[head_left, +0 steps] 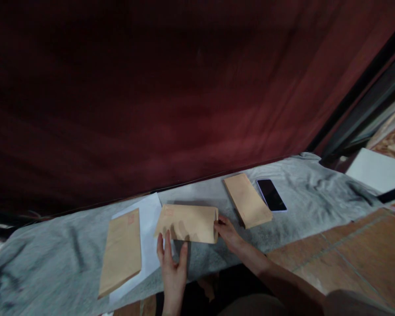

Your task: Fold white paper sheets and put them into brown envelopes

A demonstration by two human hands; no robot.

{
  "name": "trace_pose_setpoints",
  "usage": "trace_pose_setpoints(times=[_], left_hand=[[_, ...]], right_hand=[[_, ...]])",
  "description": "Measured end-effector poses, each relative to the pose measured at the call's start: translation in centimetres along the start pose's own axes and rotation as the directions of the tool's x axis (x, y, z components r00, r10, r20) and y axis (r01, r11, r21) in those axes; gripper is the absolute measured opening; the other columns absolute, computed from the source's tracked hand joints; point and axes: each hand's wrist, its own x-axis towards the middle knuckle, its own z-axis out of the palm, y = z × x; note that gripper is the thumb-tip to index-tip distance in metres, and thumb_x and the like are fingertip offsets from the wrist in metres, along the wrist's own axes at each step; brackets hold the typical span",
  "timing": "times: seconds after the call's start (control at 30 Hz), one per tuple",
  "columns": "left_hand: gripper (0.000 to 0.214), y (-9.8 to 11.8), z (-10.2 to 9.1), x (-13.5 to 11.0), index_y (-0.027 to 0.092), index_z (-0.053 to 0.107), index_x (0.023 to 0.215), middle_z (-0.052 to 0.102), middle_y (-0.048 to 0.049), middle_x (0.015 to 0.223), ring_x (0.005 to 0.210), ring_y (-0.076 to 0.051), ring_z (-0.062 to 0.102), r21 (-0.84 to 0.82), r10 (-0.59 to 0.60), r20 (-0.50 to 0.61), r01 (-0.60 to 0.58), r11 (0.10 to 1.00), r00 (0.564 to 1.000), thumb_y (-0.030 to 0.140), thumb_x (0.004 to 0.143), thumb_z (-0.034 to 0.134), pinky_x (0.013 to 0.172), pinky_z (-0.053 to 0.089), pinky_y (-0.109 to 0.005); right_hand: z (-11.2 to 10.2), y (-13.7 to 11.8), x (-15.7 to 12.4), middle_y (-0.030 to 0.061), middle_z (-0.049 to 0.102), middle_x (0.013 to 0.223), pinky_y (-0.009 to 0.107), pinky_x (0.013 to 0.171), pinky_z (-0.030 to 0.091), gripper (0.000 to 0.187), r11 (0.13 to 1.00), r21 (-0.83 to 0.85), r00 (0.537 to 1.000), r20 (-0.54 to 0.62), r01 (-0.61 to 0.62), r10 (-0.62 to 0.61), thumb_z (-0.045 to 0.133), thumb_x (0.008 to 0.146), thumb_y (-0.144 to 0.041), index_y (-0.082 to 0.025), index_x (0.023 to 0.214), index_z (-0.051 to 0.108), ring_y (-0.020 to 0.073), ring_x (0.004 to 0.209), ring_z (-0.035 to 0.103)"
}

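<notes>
A brown paper envelope (192,221) with faint red print at its upper left lies in front of me, partly over white paper (149,237). My right hand (228,232) pinches its right end, where the flap shows. Near the envelope's lower left edge is my left hand (174,265), fingers spread; whether the fingertips touch it I cannot tell. To the left, a stack of similar envelopes (121,250) rests on the white paper. Another envelope stack (247,199) sits to the right, just beyond my right hand.
A phone (271,195) with a dark screen lies beside the right stack. Grey cloth (62,254) covers the long narrow surface. Behind it rises a dark red curtain (184,109). Brown floor tiles (342,259) and a white flat object (378,169) show at the right.
</notes>
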Motion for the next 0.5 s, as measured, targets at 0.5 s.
trace_pose_setpoints(times=[0.5], left_hand=[[0.029, 4.3, 5.9, -2.3, 0.020, 0.059, 0.108, 0.077, -0.0056, 0.094, 0.087, -0.020, 0.077, -0.687, -0.680, 0.399, 0.691, 0.222, 0.615, 0.003, 0.085, 0.066, 0.083, 0.064, -0.039]], right_hand=[[1.1, -0.1, -1.4, 0.0064, 0.075, 0.080, 0.036, 0.076, 0.053, 0.038, 0.993, 0.085, 0.996, -0.015, 0.085, -0.084, 0.077, 0.069, -0.055, -0.020, 0.083, 0.074, 0.0255, 0.080, 0.069]])
